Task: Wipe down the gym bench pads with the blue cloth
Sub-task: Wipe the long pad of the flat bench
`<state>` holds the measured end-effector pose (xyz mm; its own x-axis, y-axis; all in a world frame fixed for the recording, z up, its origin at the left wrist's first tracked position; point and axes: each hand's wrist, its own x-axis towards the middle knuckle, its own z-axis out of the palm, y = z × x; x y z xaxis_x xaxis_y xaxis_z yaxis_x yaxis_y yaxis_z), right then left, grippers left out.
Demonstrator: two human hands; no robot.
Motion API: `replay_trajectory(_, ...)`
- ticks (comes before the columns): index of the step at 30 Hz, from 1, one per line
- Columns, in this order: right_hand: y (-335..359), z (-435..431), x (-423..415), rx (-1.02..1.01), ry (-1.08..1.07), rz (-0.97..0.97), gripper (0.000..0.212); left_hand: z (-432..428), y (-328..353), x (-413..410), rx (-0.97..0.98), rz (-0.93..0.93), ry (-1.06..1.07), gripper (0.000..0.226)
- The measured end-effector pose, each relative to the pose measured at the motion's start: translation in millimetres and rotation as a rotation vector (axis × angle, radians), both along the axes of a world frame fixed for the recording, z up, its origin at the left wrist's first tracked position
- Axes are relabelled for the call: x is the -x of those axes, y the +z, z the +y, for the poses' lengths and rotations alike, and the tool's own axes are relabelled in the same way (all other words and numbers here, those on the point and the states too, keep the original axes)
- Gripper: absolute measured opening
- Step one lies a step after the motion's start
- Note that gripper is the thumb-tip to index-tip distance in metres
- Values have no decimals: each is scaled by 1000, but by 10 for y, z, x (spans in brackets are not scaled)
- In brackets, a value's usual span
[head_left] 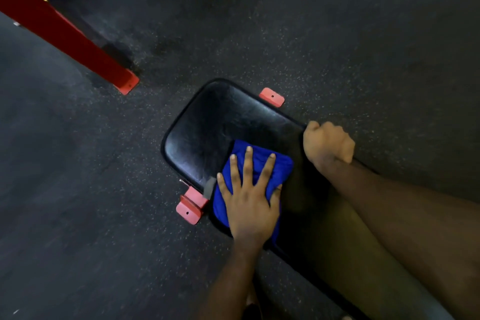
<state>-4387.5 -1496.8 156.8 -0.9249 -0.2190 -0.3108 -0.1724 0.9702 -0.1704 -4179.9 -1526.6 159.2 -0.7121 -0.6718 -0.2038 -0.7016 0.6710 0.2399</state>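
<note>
Running from upper left to lower right beside a red beam (65, 31) on speckled rubber flooring (337, 34), the black bench pad (220, 122) bears the blue cloth (280, 166) under a flat, spread-fingered left hand (249, 205); the right hand (327, 143) grips its edge.

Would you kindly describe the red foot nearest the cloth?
Find the black pad at centre. At its edge beside the cloth and the left hand sits the red foot. The other foot lies across the pad, far from the cloth.
</note>
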Motion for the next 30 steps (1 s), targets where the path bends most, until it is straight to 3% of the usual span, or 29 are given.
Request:
replay_trajectory(7, -5, -32, 10, -35, -5, -4, 50, -908, -60, 830, 58, -15, -64, 57)
replay_trajectory(12, -41, -13, 2, -17, 20, 18, 52, -1672, -43, 1133, 54, -22, -272, 54)
replay_trajectory(16, -51, 3, -1, 5, 6, 4, 51, -1845, -70, 863, 87, 61, -78, 54)
replay_trajectory(21, -56, -4, -6, 18, -3, 7, 53, -1809, -12, 287, 61, 9, 299, 56)
replay_trajectory(24, -47, 8, 1, 16, -11, 10, 52, -1395, -80, -41, 53, 75, 486, 57)
replay_trajectory(26, -44, 5, -2, 15, -4, 13, 52, -942, -97, -172, 34, 104, 494, 59)
replay_trajectory(30, -47, 4, -10, 20, -8, 21, 51, -403, -79, -153, 47, 35, 287, 60)
